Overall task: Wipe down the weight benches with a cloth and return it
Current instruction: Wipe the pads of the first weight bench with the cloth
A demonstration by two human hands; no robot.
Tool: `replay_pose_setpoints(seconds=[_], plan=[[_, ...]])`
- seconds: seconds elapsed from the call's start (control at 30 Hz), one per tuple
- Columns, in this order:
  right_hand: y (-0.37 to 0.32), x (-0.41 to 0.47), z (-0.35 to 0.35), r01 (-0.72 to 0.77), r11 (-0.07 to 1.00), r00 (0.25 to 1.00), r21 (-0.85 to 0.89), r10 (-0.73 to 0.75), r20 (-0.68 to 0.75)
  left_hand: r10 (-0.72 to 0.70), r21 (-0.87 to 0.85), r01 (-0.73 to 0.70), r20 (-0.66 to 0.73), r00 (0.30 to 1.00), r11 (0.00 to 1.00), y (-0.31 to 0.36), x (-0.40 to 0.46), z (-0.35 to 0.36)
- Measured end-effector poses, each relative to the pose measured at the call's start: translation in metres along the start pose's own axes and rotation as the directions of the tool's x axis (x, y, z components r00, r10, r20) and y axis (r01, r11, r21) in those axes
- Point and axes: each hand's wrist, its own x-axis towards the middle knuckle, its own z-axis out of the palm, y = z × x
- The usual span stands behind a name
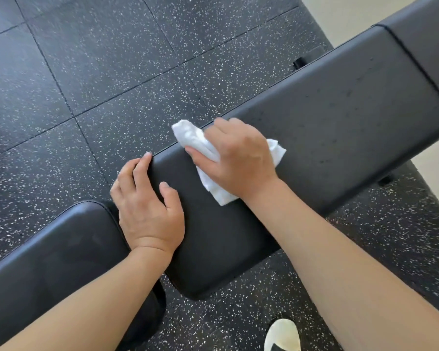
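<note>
A long black padded bench pad [327,127] runs from the lower middle to the upper right. My right hand [236,160] grips a crumpled white cloth [195,140] and presses it on the pad near its far edge. The cloth sticks out past my fingers on the left and under my wrist. My left hand [147,206] rests on the pad's left end, its fingers curled over the edge and the thumb lying on top. A second black pad [48,252] lies at the lower left, under my left forearm.
Black rubber floor tiles with white flecks [99,72] surround the bench. Another black pad section [426,39] joins at the upper right. A pale floor strip [347,11] shows at the top right. The toe of a white shoe [283,335] is at the bottom.
</note>
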Motion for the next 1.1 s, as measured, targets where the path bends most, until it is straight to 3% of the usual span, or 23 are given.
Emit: replay_pose_setpoints(seconds=[0.2,0.47,0.6,0.83,0.97,1.1], plan=[[-0.016,0.006,0.007,-0.030,0.997,0.999,0.078,0.027,0.047,-0.019,-0.006,0.019,-0.003,1.000,1.000,0.006,0.000,-0.001],[0.022,-0.102,-0.066,0.075,0.997,0.985,0.033,-0.079,0.155,-0.044,-0.033,0.043,-0.011,0.999,0.999,0.008,-0.002,-0.005],[0.027,-0.104,-0.066,0.116,0.992,0.980,-0.056,-0.106,0.168,-0.044,-0.037,0.045,0.017,0.999,0.998,0.005,-0.001,-0.006],[0.010,0.000,-0.006,-0.034,0.987,0.995,-0.156,0.048,0.089,-0.059,-0.047,0.063,0.072,0.996,0.997,0.004,0.001,-0.012],[0.007,0.057,0.021,-0.192,0.953,0.956,-0.235,0.236,0.176,-0.057,-0.045,0.061,0.100,0.993,0.997,0.004,0.003,-0.014],[0.005,0.076,0.029,-0.189,0.937,0.900,-0.293,0.284,0.329,-0.060,-0.044,0.067,0.143,0.988,0.997,0.005,0.004,-0.019]])
